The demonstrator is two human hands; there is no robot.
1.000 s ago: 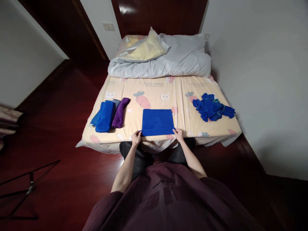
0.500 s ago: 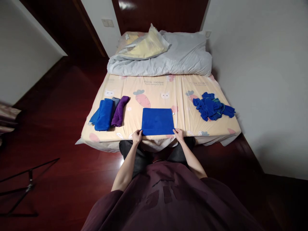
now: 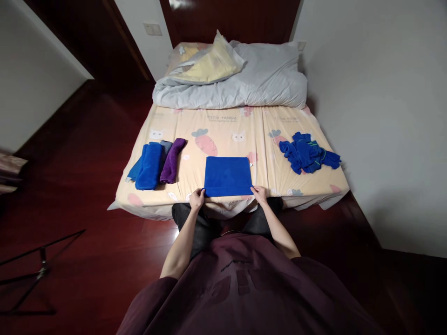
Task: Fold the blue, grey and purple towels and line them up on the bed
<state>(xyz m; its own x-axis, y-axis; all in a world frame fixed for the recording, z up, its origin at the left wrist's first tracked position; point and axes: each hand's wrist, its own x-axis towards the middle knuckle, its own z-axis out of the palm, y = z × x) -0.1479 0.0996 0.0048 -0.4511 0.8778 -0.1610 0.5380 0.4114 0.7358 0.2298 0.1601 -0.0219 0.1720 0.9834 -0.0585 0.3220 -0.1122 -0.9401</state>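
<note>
A blue towel (image 3: 227, 173) lies flat as a rectangle on the bed by its front edge, with a narrow strip turned over along the near side. My left hand (image 3: 197, 198) pinches its near left corner. At the near right corner, my right hand (image 3: 259, 194) grips the cloth between thumb and fingers. To the left lie a rolled blue towel (image 3: 149, 166), a rolled purple towel (image 3: 172, 161) and a grey-blue cloth (image 3: 165, 147) partly hidden between them. A crumpled blue cloth (image 3: 307, 153) with green trim rests at the right.
The bed (image 3: 223, 125) has a pale sheet printed with carrots and rabbits. A grey-white quilt (image 3: 272, 77) with a yellow lining is bunched at the headboard (image 3: 230, 21). Black stand legs (image 3: 42, 270) are on the floor at left. A wall (image 3: 377, 116) runs along the right.
The strip along the towel's near edge looks slightly wider and more distinct. Both hands keep their hold at the corners. The view has shifted a little.
</note>
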